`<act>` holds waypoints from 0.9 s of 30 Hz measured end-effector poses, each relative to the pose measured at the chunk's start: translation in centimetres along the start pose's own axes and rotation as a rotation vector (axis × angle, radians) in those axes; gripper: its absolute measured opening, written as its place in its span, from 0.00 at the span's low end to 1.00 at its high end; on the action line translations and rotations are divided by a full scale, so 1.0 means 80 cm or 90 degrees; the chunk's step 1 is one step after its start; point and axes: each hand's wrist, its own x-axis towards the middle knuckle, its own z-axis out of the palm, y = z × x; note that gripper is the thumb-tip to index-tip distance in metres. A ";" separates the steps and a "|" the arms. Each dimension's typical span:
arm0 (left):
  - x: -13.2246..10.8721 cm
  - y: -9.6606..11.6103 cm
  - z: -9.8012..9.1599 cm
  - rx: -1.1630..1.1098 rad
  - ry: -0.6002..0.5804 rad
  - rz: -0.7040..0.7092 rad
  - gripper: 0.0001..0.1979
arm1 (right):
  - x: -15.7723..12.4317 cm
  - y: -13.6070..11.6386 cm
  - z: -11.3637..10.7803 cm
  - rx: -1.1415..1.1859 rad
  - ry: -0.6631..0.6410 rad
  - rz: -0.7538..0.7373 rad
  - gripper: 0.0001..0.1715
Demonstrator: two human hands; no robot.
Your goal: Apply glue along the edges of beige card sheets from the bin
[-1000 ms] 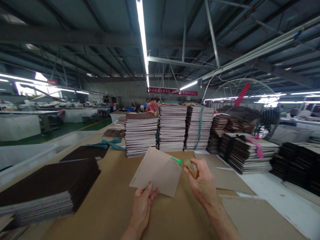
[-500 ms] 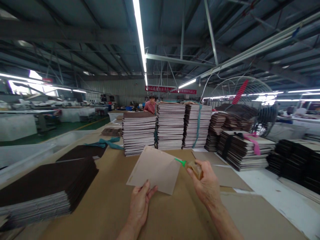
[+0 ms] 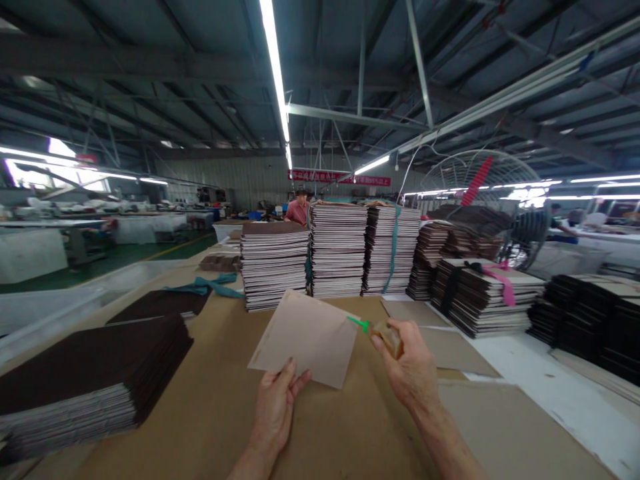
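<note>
The left hand (image 3: 274,407) pinches the near edge of one tan card sheet (image 3: 306,337), fingers closed on it, and holds it tilted up off the brown desk (image 3: 215,413). The sheet rises just ahead of that hand. The right hand (image 3: 411,370) is closed around one small glue bottle (image 3: 386,335), and the bottle's single green nozzle (image 3: 359,324) points left toward the sheet's right corner. I cannot tell whether it touches the corner. The two hands are near each other, with the sheet reaching across the space between them. Well beyond both hands three tall stacks (image 3: 337,250) of striped-edged sheets stand side by side. A teal band runs down the rightmost of the three. Far to the left of the left hand lies one low dark stack (image 3: 95,373), and past it one teal strap (image 3: 210,287) lies loose on the desk. Ahead and to the right of the right hand sits one tied bundle (image 3: 487,293) with a pink ribbon. Behind the tall stacks one person (image 3: 299,210) in a red top stands, well apart from the hands.
</note>
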 end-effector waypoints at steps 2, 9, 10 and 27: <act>0.001 0.001 -0.001 -0.002 0.008 0.001 0.10 | 0.000 0.003 -0.001 -0.010 0.006 0.008 0.19; 0.007 -0.004 -0.007 -0.004 0.006 0.005 0.11 | -0.001 0.014 -0.006 -0.019 0.015 0.015 0.21; 0.008 -0.005 -0.008 -0.005 0.003 0.005 0.10 | -0.001 0.015 -0.006 -0.023 0.016 0.008 0.21; 0.010 -0.002 -0.008 0.004 0.040 0.005 0.09 | -0.013 0.013 -0.009 -0.045 -0.030 -0.001 0.20</act>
